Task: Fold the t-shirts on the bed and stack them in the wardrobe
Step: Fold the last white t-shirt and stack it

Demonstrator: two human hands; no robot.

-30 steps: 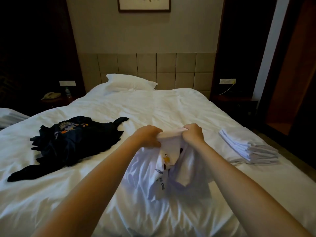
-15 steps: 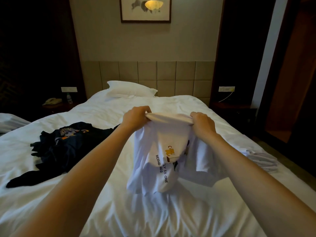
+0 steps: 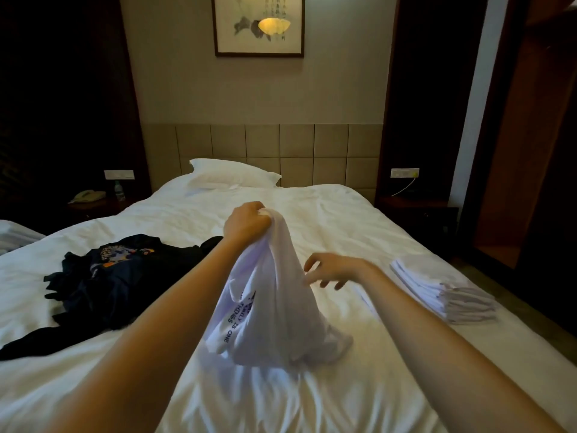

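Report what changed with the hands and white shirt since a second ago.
The right hand let go of the white t-shirt and dropped beside it, fingers spread. The left hand kept its grip and lifted it, so it hangs bunched. Dark t-shirts and folded stack unmoved.

Bare left hand (image 3: 246,221), bare right hand (image 3: 335,270) (forearms bare too, as far as visible).

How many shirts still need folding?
2 seen: white shirt hanging from the left hand, dark shirt crumpled on the bed, left side. More may hide under it.
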